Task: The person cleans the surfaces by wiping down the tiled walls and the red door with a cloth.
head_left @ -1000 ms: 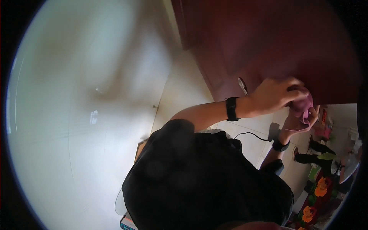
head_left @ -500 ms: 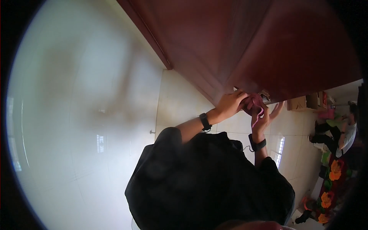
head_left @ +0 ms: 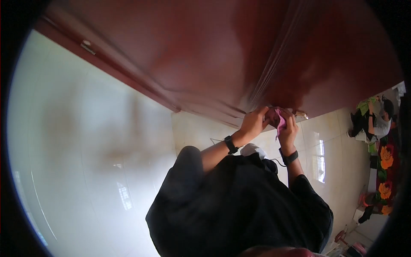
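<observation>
Dark red door (head_left: 192, 47) fills the upper frame. Pink cloth (head_left: 281, 121) right of centre is partly covered by the left hand (head_left: 254, 125) and right hand (head_left: 290, 130), fingers of both clamped on it; fingertips hard to make out.

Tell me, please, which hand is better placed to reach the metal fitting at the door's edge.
Probably the right hand: it is close to the metal fitting at the edge of the red-brown door, while the left hand is farther away, across the pink cloth.
</observation>
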`<state>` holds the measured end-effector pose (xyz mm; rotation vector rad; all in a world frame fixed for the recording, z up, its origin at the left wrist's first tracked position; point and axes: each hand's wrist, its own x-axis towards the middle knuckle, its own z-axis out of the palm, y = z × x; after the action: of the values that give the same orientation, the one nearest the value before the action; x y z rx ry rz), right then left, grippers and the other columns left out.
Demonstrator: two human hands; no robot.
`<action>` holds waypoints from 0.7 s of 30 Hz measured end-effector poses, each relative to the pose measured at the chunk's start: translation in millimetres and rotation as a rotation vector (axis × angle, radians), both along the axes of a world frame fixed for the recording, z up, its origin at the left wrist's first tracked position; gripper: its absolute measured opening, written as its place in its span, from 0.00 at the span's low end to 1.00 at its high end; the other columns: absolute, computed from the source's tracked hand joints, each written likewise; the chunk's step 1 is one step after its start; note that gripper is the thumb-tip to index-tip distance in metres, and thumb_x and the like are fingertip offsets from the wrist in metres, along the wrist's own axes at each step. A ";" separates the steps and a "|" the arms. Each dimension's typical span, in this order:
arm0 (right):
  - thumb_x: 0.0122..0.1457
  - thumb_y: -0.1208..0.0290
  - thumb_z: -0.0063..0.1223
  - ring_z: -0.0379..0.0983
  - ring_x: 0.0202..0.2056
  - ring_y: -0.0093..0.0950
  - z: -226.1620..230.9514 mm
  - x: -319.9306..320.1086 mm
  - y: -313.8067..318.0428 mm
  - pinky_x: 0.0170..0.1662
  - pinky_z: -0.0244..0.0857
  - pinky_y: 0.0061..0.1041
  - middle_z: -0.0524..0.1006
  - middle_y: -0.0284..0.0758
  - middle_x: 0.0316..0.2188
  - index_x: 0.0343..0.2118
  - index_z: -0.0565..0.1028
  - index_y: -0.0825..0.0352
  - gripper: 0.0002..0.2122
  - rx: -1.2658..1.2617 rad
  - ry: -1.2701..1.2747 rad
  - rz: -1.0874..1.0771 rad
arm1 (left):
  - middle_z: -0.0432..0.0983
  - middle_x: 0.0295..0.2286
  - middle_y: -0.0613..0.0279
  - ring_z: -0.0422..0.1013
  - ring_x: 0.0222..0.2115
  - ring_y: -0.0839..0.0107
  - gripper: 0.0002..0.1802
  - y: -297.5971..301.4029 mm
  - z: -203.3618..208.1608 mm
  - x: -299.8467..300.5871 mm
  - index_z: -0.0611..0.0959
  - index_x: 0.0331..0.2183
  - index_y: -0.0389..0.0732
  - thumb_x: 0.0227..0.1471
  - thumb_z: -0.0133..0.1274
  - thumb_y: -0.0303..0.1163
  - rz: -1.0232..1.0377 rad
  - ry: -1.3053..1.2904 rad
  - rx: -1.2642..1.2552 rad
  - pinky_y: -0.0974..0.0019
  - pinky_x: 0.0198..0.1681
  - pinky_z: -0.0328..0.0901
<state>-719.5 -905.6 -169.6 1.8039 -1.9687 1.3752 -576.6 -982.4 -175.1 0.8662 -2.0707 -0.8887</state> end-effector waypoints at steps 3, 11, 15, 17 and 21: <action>0.48 0.81 0.56 0.75 0.39 0.45 -23.2 -8.7 -1.5 0.38 0.71 0.34 0.76 0.42 0.40 0.42 0.74 0.66 0.16 -0.047 -0.001 0.059 | 0.75 0.33 0.49 0.73 0.33 0.46 0.15 7.2 -7.4 -0.8 0.75 0.37 0.38 0.45 0.60 0.28 -0.008 0.004 0.051 0.53 0.33 0.68; 0.47 0.78 0.59 0.75 0.39 0.44 -12.0 -12.7 -11.5 0.38 0.70 0.36 0.75 0.42 0.41 0.44 0.72 0.65 0.18 -0.096 0.057 0.161 | 0.76 0.34 0.48 0.73 0.35 0.46 0.18 16.4 3.0 1.5 0.73 0.40 0.40 0.46 0.60 0.29 0.093 -0.002 0.043 0.52 0.35 0.68; 0.47 0.80 0.56 0.73 0.40 0.45 -25.0 -14.7 -21.8 0.39 0.70 0.36 0.75 0.40 0.41 0.43 0.72 0.64 0.18 -0.036 0.027 0.209 | 0.77 0.32 0.50 0.74 0.34 0.47 0.18 14.0 -25.4 -6.5 0.73 0.41 0.41 0.47 0.59 0.31 0.184 0.080 0.047 0.52 0.35 0.69; 0.47 0.81 0.54 0.73 0.41 0.47 -21.0 -12.3 -26.0 0.40 0.69 0.37 0.74 0.41 0.41 0.44 0.71 0.64 0.18 -0.002 -0.123 0.276 | 0.77 0.34 0.51 0.74 0.35 0.48 0.17 13.3 -24.8 -5.7 0.74 0.40 0.41 0.47 0.59 0.31 0.225 0.113 0.020 0.52 0.35 0.69; 0.51 0.78 0.54 0.73 0.39 0.49 -37.0 -22.7 -45.4 0.40 0.69 0.38 0.76 0.44 0.39 0.44 0.71 0.64 0.16 0.093 -0.203 0.264 | 0.74 0.37 0.56 0.73 0.36 0.49 0.17 2.1 -28.8 -2.5 0.75 0.40 0.41 0.47 0.59 0.30 0.291 0.067 -0.138 0.54 0.34 0.69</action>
<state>-742.2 -950.9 -206.6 2.1056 -1.9743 1.6275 -579.1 -980.3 -203.9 1.0156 -1.8646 -0.6028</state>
